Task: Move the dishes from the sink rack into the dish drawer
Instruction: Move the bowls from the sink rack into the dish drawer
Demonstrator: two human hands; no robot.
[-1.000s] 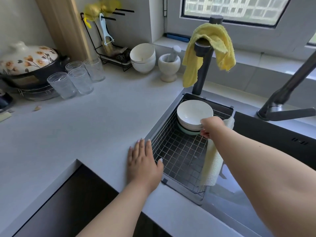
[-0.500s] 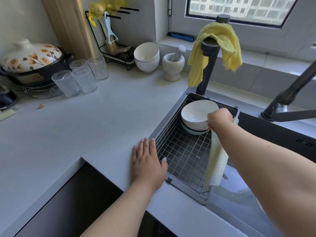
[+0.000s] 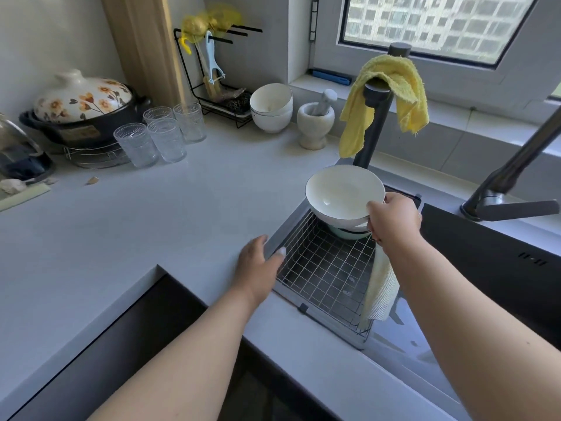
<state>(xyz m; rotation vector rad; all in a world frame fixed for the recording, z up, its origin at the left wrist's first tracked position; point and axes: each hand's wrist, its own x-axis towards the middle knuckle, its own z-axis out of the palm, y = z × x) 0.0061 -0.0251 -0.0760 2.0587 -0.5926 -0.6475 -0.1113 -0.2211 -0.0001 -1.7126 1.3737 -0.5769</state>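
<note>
Our right hand [image 3: 394, 220] pinches the white bowl [image 3: 344, 194] above the sink rack [image 3: 321, 268], where a green dish [image 3: 346, 233] sits; left hand [image 3: 258, 265], grip relaxed, rests on the worktop [image 3: 151, 214].

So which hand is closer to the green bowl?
Right. The right hand grips the white bowl just above the green bowl; the left hand rests on the rack's near edge.

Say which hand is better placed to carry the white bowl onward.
Right. The right hand already grips the white bowl by its rim above the rack; the left hand only rests on the counter edge.
</note>
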